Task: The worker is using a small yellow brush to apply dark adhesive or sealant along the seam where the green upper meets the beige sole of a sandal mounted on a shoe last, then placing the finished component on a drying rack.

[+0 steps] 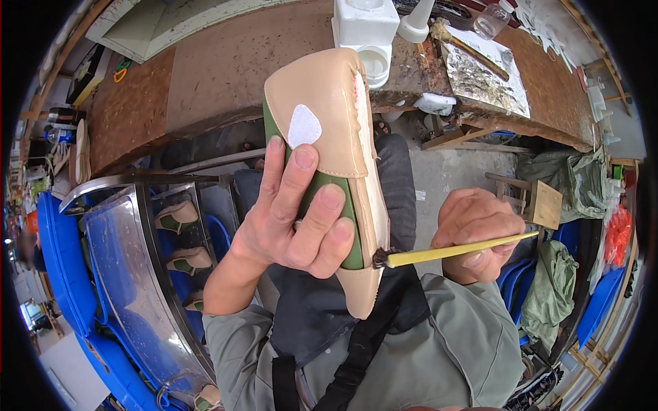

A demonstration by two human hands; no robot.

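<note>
My left hand [298, 212] grips a shoe upper on its green last, its fingers wrapped across the side. The shoe upper [315, 89] is shiny tan with a white oval patch, and stands on end with its broad part up and its narrow part toward my chest. Its pale bottom edge, ruffled near the top, faces right. In my right hand [480, 233] is a slim yellow-handled brush [445, 254], held between thumb and fingers. The brush's dark bristles touch the edge of the shoe low on its right side.
Ahead runs a brown workbench [212, 82] with a white plastic container [367, 27], a stained white sheet [486, 75] and a clear bottle [493, 19]. At left, a metal rack [137, 274] holds several similar shoes near blue bins [68, 274]. A green sack [555, 294] hangs at right.
</note>
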